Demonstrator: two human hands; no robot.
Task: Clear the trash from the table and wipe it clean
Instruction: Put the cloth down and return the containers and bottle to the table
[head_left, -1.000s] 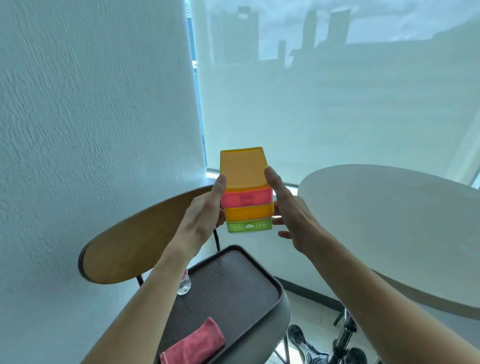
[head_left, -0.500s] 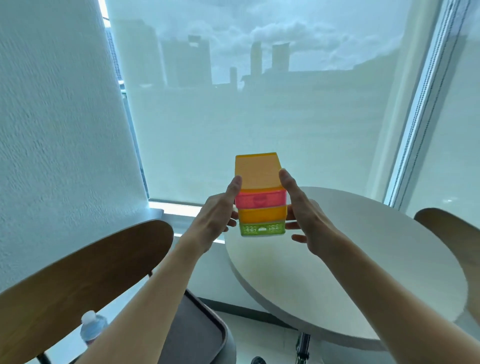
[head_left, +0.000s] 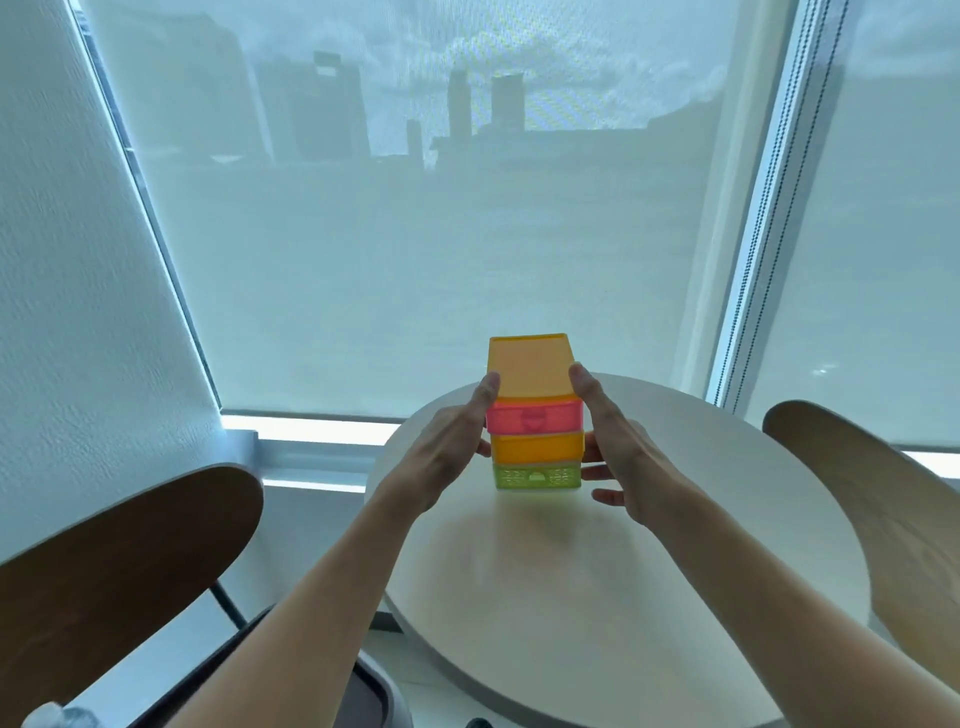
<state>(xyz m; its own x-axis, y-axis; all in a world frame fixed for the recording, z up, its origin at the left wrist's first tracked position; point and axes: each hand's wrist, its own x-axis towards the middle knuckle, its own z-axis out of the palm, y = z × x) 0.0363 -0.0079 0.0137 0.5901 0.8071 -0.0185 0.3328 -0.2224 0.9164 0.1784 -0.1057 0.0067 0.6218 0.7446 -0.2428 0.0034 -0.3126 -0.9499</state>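
Head view: both hands hold stack of little boxes (head_left: 533, 413), one hand each side. Left hand (head_left: 445, 453) presses left side, thumb up by top box. Right hand (head_left: 618, 451) presses right side, fingers partly spread. Stack goes orange, pink, orange, green.

A second ago stack hung over dark tray by chair. Now stack sits low over round white table (head_left: 597, 597); touching or just above, cannot tell. Table top looks bare. Brown chair (head_left: 119, 561) at left, another chair (head_left: 872, 499) at right.

Guess: boxes go back on table, so cleaning looks nearly done.
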